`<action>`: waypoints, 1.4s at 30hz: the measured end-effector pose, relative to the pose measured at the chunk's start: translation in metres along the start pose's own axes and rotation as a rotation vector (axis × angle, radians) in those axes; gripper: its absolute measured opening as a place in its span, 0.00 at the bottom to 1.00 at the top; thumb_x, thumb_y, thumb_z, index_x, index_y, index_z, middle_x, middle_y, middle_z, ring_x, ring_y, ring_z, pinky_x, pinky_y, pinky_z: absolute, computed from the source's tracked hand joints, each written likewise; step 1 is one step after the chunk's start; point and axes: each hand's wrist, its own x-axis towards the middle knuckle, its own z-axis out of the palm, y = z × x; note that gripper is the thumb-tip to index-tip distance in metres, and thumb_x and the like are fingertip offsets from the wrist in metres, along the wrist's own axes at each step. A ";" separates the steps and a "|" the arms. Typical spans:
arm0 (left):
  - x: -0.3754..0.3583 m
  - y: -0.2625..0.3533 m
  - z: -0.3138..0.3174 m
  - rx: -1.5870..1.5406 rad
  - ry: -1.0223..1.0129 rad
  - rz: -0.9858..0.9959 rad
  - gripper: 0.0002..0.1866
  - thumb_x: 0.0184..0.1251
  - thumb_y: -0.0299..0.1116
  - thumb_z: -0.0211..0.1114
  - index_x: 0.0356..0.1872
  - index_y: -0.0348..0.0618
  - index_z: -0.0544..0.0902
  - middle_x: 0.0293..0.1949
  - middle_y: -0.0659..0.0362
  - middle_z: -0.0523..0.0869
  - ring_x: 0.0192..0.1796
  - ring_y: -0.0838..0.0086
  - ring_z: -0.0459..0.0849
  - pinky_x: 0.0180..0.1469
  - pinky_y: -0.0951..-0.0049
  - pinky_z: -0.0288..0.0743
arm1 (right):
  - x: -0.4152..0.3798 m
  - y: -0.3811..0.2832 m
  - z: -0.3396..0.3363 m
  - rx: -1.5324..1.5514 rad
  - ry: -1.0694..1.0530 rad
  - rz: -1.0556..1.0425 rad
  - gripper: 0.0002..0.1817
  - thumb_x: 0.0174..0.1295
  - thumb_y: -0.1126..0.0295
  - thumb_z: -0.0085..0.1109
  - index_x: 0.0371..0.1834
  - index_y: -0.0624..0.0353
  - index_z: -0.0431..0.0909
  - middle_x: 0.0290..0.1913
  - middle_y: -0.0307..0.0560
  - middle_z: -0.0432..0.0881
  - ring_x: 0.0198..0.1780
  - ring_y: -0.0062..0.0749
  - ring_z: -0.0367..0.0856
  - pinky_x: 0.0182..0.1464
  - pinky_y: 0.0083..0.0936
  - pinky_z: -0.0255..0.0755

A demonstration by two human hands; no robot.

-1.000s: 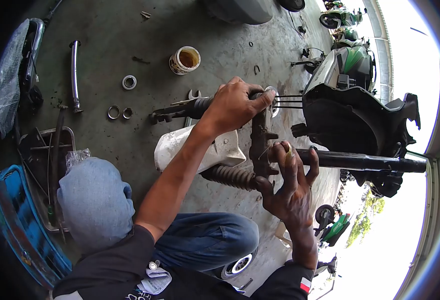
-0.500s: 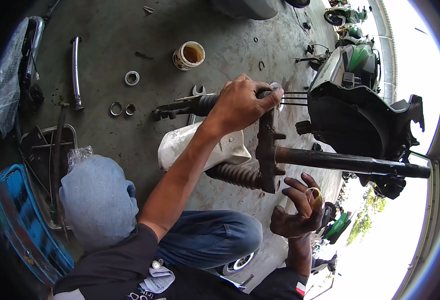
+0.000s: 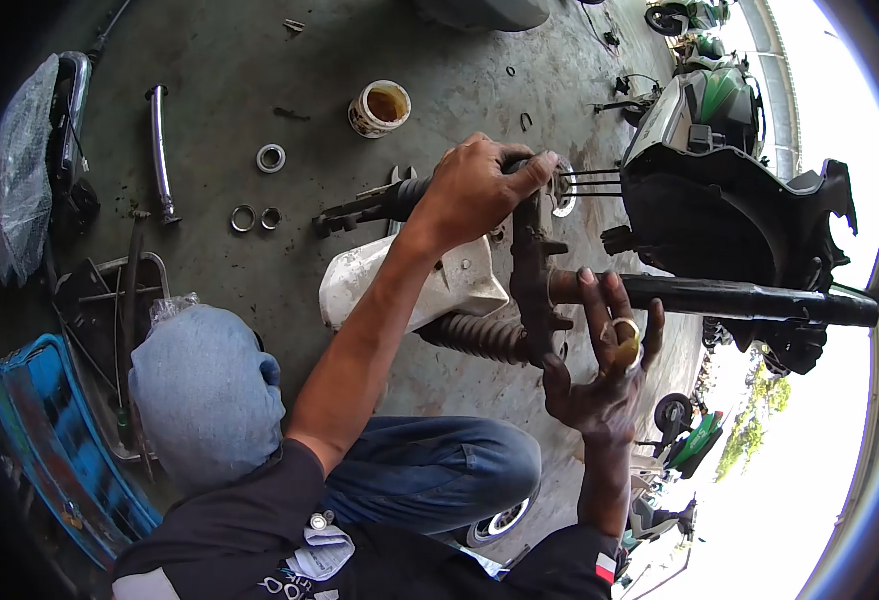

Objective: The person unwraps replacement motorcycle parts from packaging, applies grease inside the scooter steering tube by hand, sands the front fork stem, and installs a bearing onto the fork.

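Firstly, note risk of roll in the fork bracket (image 3: 533, 270), between both hands, from slackening of the left hand (image 3: 485, 185); also of grit in the amber smear (image 3: 627, 353) on the right hand (image 3: 600, 390), from brushing dirty metal. Find left fingers clamped around the bracket's far end; right fingers spread over the stem tube (image 3: 740, 298), possibly touching.

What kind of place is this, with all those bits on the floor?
Probably a motorbike repair workshop: there's a partly stripped scooter, a front fork with no wheel on it, and a tub of what looks like grease.
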 end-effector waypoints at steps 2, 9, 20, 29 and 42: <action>-0.002 0.006 -0.003 0.012 0.002 0.000 0.35 0.71 0.63 0.62 0.42 0.30 0.87 0.36 0.44 0.86 0.51 0.57 0.83 0.57 0.62 0.75 | 0.003 0.001 0.014 -0.004 -0.045 -0.038 0.39 0.75 0.61 0.56 0.79 0.57 0.42 0.65 0.61 0.82 0.72 0.51 0.76 0.81 0.57 0.41; -0.007 0.018 -0.013 -0.063 -0.069 -0.040 0.35 0.72 0.62 0.61 0.48 0.31 0.88 0.44 0.45 0.85 0.51 0.59 0.83 0.58 0.63 0.74 | -0.054 0.007 0.003 0.213 0.394 0.095 0.39 0.71 0.64 0.51 0.80 0.54 0.42 0.46 0.61 0.84 0.52 0.53 0.88 0.68 0.57 0.70; -0.005 0.002 -0.010 -0.081 -0.029 -0.018 0.34 0.71 0.63 0.62 0.46 0.33 0.88 0.38 0.44 0.85 0.45 0.58 0.85 0.54 0.63 0.75 | 0.005 -0.002 0.028 1.969 0.789 0.679 0.40 0.81 0.44 0.34 0.85 0.44 0.28 0.71 0.88 0.60 0.65 0.78 0.74 0.72 0.63 0.66; -0.005 0.005 -0.017 -0.110 -0.088 -0.040 0.34 0.70 0.62 0.62 0.46 0.33 0.88 0.37 0.47 0.87 0.43 0.62 0.85 0.53 0.65 0.76 | -0.003 -0.013 0.023 1.723 0.685 0.690 0.41 0.79 0.38 0.32 0.85 0.49 0.35 0.72 0.90 0.56 0.70 0.73 0.70 0.72 0.68 0.63; -0.002 0.010 -0.007 -0.043 -0.061 -0.061 0.35 0.70 0.63 0.62 0.44 0.32 0.89 0.39 0.43 0.87 0.48 0.53 0.87 0.57 0.61 0.76 | -0.011 -0.039 0.001 1.522 0.678 0.871 0.36 0.83 0.48 0.28 0.85 0.51 0.30 0.77 0.77 0.55 0.68 0.73 0.73 0.73 0.58 0.66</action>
